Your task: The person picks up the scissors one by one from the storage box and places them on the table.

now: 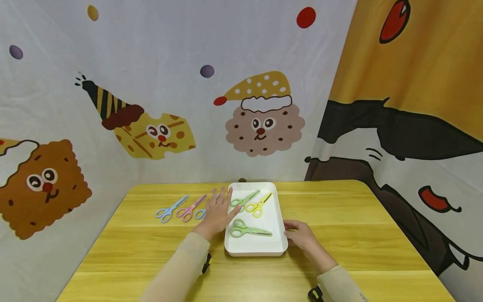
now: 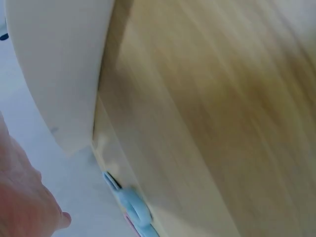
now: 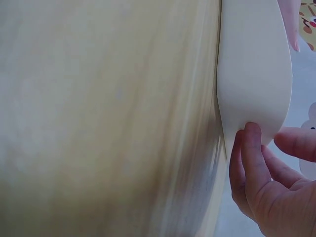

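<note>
A white rectangular tray (image 1: 260, 247) lies on the wooden table with two green scissors (image 1: 250, 230) and one yellow pair (image 1: 259, 205) in it. My left hand (image 1: 218, 213), fingers spread, is at the tray's left side, its thumb over the rim. Left of it lie blue scissors (image 1: 173, 206) and pink scissors (image 1: 191, 208); the hand partly hides another blue pair. My right hand (image 1: 300, 235) holds the tray's right side, bent fingertips against the outer wall and one digit at the rim in the right wrist view.
The wooden table (image 1: 358, 235) extends on both sides of the tray and towards me. Behind it hangs a white curtain (image 1: 166, 54) with cartoon cookie and cheese prints. Dark bands (image 1: 315, 293) are on both wrists.
</note>
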Demonstrator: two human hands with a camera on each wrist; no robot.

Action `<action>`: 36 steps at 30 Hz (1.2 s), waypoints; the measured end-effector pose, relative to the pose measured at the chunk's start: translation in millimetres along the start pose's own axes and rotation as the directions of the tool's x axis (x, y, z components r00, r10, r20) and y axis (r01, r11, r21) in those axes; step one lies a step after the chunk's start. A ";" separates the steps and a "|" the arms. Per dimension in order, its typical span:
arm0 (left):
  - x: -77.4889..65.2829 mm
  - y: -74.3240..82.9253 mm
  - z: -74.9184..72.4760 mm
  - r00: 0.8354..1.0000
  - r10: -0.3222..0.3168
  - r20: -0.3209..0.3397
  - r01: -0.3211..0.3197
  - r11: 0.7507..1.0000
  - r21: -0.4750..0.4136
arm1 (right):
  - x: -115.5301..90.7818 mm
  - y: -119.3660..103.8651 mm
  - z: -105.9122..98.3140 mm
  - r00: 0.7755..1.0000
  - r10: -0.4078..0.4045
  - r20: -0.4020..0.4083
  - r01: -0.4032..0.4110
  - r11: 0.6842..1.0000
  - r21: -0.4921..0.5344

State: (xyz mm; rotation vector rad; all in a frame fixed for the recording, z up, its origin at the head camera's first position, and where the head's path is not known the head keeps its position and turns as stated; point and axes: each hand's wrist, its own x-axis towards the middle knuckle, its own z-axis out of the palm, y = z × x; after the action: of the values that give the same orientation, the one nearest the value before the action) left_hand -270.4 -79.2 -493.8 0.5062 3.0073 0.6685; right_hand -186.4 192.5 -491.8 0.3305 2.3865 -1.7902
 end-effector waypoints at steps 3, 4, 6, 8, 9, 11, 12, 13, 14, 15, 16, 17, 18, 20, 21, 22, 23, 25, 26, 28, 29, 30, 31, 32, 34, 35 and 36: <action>1.2 8.4 0.2 1.000 0.018 0.002 -0.018 1.000 0.007 | 1.5 0.7 0.3 1.000 -0.001 0.003 0.001 1.000 -0.001; 1.2 11.9 -0.4 1.000 0.020 0.008 -0.020 1.000 0.011 | 1.9 1.2 0.3 1.000 -0.001 0.004 0.001 1.000 -0.002; 1.8 18.0 -1.1 0.999 0.032 0.011 -0.032 0.999 0.018 | 2.2 1.6 0.3 1.000 -0.003 0.008 0.003 1.000 -0.003; 3.7 21.7 0.5 0.999 0.042 0.015 -0.043 0.998 0.037 | 2.1 1.6 0.5 1.000 -0.002 0.008 0.002 1.000 -0.001; 4.9 23.3 1.5 0.999 0.045 0.017 -0.045 0.998 0.043 | 2.0 1.6 0.5 1.000 0.000 0.008 0.000 1.000 -0.002; 7.5 26.2 3.9 0.999 0.049 0.022 -0.050 0.996 0.069 | 2.0 2.0 0.8 1.000 0.002 0.005 -0.002 1.000 -0.002; 8.9 27.3 5.7 0.998 0.054 0.021 -0.056 0.995 0.078 | 2.1 2.2 1.0 1.000 0.005 0.002 -0.005 1.000 -0.002; 9.8 28.9 6.6 0.998 0.055 0.025 -0.057 0.995 0.083 | 2.0 2.2 1.0 1.000 0.007 0.002 -0.007 1.000 -0.002; 10.8 30.9 7.0 0.998 0.053 0.029 -0.056 0.994 0.091 | 1.9 2.2 1.0 1.000 0.007 0.002 -0.007 1.000 -0.004; 11.8 33.0 7.7 0.998 0.056 0.029 -0.059 0.994 0.096 | 1.9 2.5 1.1 1.000 0.008 0.001 -0.008 1.000 -0.002; 12.8 35.0 8.5 0.998 0.059 0.029 -0.062 0.993 0.105 | 2.2 2.8 1.2 1.000 0.005 0.001 -0.005 1.000 -0.001; 14.0 37.5 9.0 0.998 0.061 0.031 -0.064 0.992 0.110 | 2.3 2.9 1.3 1.000 0.004 -0.001 -0.004 1.000 0.000; 14.6 40.5 9.2 0.998 0.061 0.032 -0.064 0.992 0.106 | 2.5 3.1 1.4 1.000 -0.001 0.001 0.001 1.000 0.000; 16.3 45.5 11.0 0.997 0.055 0.046 -0.060 0.992 0.115 | 2.6 3.4 1.3 1.000 -0.010 0.001 0.010 1.000 0.002; 17.2 47.6 12.2 0.997 0.055 0.053 -0.061 0.991 0.117 | 2.8 3.7 1.5 1.000 -0.014 0.000 0.014 1.000 0.007; 18.4 50.1 13.5 0.997 0.056 0.061 -0.063 0.991 0.118 | 3.1 4.0 1.2 1.000 -0.018 -0.001 0.019 1.000 0.007; 19.5 52.7 14.5 0.996 0.058 0.067 -0.066 0.991 0.113 | 3.1 4.3 0.9 1.000 -0.020 -0.002 0.020 1.000 0.012; 21.8 56.7 16.9 0.995 0.063 0.073 -0.072 0.990 0.122 | 3.0 4.9 0.3 1.000 -0.019 -0.004 0.019 1.000 0.018; 22.5 58.9 17.4 0.995 0.069 0.068 -0.077 0.990 0.122 | 3.1 5.5 0.1 1.000 -0.018 -0.006 0.018 1.000 0.020; 24.0 62.9 18.5 0.995 0.082 0.056 -0.088 0.990 0.110 | 3.2 5.9 -0.1 1.000 -0.016 -0.012 0.016 1.000 0.020; 24.6 64.7 19.2 0.995 0.086 0.047 -0.090 0.991 0.098 | 3.3 6.1 -0.1 1.000 -0.014 -0.015 0.014 1.000 0.021; 25.1 66.0 20.3 0.995 0.086 0.041 -0.090 0.991 0.095 | 3.2 5.9 -0.3 1.000 -0.016 -0.012 0.017 1.000 0.022; 25.4 67.3 21.4 0.996 0.086 0.038 -0.089 0.992 0.088 | 3.4 5.8 -0.1 1.000 -0.017 -0.011 0.018 1.000 0.021; 25.4 68.5 22.8 0.996 0.083 0.033 -0.085 0.994 0.075 | 3.6 6.1 0.0 1.000 -0.018 -0.009 0.018 1.000 0.022; 26.2 70.6 26.3 0.997 0.077 0.030 -0.079 0.994 0.072 | 4.2 6.5 0.2 1.000 -0.021 -0.005 0.021 0.999 0.024; 27.1 71.3 28.7 0.997 0.079 0.024 -0.080 0.993 0.085 | 4.5 6.8 0.2 1.000 -0.022 -0.004 0.022 0.999 0.026; 27.9 72.2 31.0 0.996 0.082 0.019 -0.083 0.992 0.093 | 4.8 7.1 0.0 1.000 -0.023 -0.003 0.023 0.999 0.023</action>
State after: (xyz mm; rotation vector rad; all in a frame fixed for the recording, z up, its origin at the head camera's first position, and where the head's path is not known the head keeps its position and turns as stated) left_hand -271.8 4.1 -490.5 0.6399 3.0289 0.5262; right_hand -189.2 194.8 -499.6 0.3094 2.3823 -1.8293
